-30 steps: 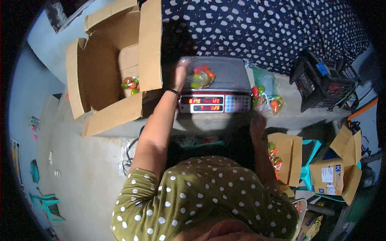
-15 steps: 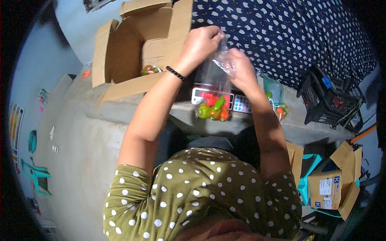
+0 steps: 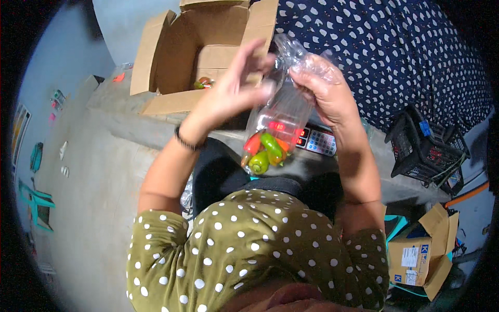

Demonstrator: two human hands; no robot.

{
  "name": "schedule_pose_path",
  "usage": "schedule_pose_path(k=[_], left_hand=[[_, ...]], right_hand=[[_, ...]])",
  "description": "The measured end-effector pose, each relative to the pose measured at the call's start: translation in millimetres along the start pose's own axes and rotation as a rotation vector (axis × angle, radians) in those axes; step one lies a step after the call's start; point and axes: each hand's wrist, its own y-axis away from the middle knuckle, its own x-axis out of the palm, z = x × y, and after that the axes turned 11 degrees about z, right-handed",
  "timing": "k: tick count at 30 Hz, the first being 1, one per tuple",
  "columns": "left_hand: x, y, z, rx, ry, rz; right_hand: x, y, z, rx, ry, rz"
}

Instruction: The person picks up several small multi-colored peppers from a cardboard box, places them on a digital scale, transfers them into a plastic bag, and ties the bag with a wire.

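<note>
A clear plastic bag (image 3: 285,108) hangs from my right hand (image 3: 326,88), whose fingers are closed round its gathered neck. Green, red and orange peppers (image 3: 266,151) lie in the bottom of the bag. On the other side of the bag, my left hand (image 3: 231,93) is raised with thumb and fingers apart, somewhat blurred by motion and holding nothing that I can see. Behind the bag stands a digital scale (image 3: 321,142) with a keypad and red lit figures, partly covered by the bag and my right wrist.
An open cardboard box (image 3: 174,104) stands at the far left, with a few peppers (image 3: 204,82) inside. Dark cloth with a pale print (image 3: 374,52) spreads beyond. At the right are a black plastic crate (image 3: 423,140) and another open carton (image 3: 410,260). A low concrete ledge (image 3: 384,156) runs across.
My left hand has let go of the bag's top and moved down, its fingers opening. The right hand keeps the bag's neck, and the bag has come nearer to me, off the scale's front.
</note>
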Motion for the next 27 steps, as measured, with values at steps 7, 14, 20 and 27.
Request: schedule_pose_path(k=[7, 14, 20, 27], left_hand=[[43, 128, 61, -0.533, 0.119, -0.039], [61, 131, 40, -0.372, -0.122, 0.062], [74, 136, 55, -0.487, -0.070, 0.186], [69, 152, 55, -0.476, -0.240, 0.322]], right_hand=[[41, 12, -11, 0.010, 0.196, 0.173], [54, 18, 0, 0.053, 0.166, 0.196], [55, 21, 10, 0.311, 0.074, 0.456], [50, 32, 8, 0.326, -0.081, 0.590]])
